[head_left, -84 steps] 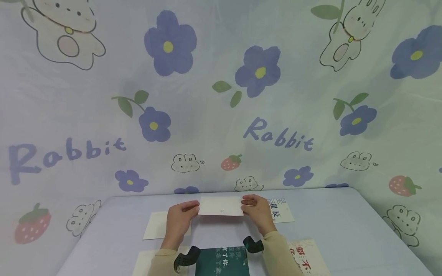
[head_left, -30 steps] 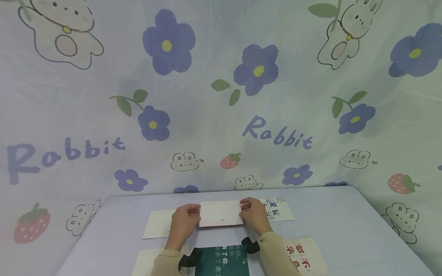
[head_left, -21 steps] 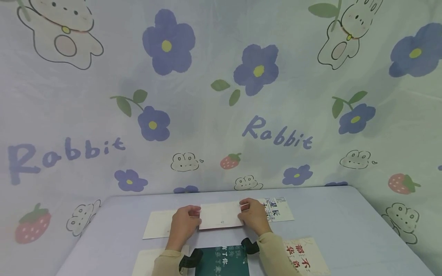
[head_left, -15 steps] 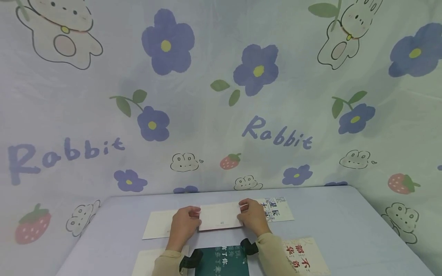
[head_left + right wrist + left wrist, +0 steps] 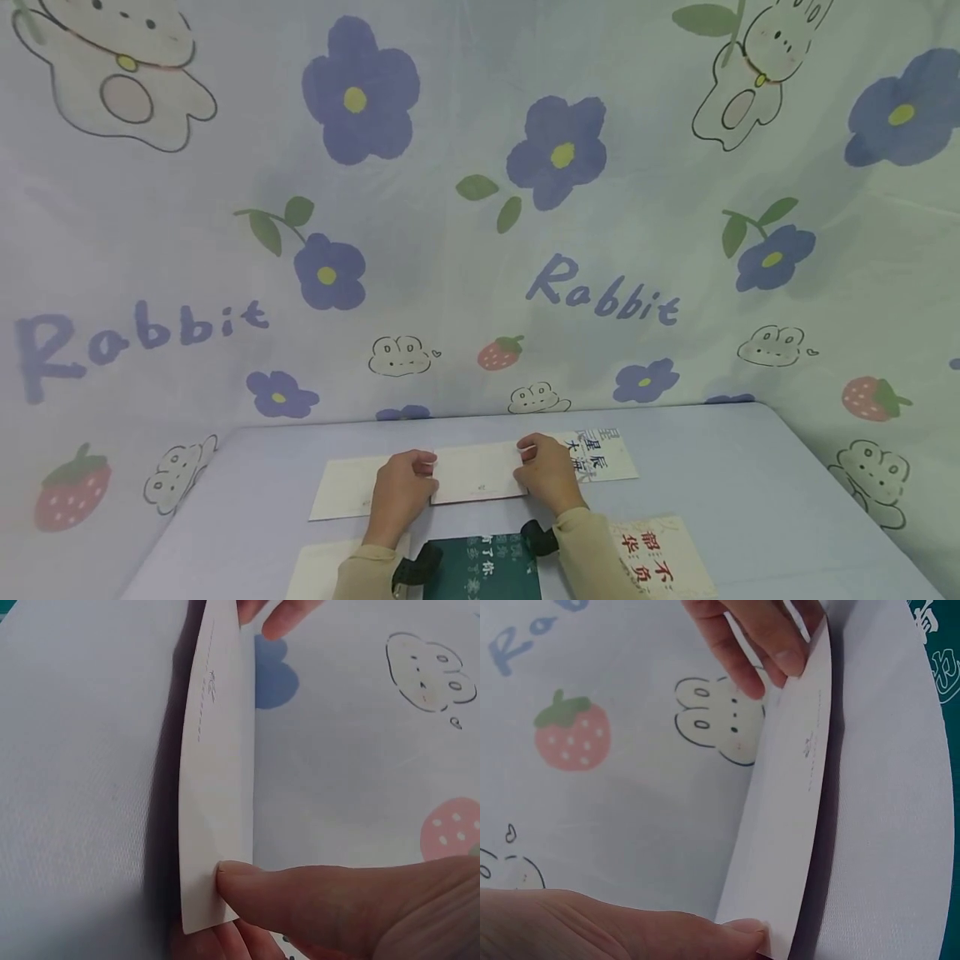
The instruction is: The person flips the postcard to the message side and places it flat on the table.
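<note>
Both hands hold a white postcard [image 5: 478, 472] by its two short ends, over the far middle of the table. Its upturned face is plain apart from a small printed mark and fine lettering. My left hand [image 5: 402, 489] pinches the left end, its thumb lying along the card in the left wrist view. At the other end my right hand [image 5: 551, 473] has its thumb [image 5: 262, 889] on the upper face and fingers beneath. In the right wrist view a shadow runs below the card's near edge [image 5: 184, 787]. The underside is hidden.
Beyond the right hand lies a card with blue characters [image 5: 609, 456]; nearer is a cream card with red characters [image 5: 663, 554]. Pale cards [image 5: 337, 492] lie left, partly behind the left arm. A dark green card [image 5: 480, 575] sits between the forearms. A patterned curtain [image 5: 450, 250] hangs behind the table.
Both hands have brought the postcard lower and a little nearer to me, and more of its face shows. Over the last half second it has moved only slightly.
</note>
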### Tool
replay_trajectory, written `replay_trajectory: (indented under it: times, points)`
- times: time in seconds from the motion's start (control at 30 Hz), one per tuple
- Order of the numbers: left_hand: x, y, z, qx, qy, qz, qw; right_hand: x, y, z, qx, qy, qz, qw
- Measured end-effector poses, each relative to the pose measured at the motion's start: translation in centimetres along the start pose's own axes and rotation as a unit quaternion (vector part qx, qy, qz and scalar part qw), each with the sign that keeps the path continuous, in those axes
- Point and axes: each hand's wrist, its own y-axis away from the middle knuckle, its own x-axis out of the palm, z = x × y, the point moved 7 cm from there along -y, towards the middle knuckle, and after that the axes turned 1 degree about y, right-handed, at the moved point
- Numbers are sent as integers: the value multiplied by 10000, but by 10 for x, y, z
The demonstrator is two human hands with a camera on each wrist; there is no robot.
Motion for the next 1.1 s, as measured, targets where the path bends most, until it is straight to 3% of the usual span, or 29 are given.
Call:
replay_trajectory:
  times: [1.1]
  points:
    - [7,8,1,115,-291,-289,9991,3,4,-3,-152,169,83,9997]
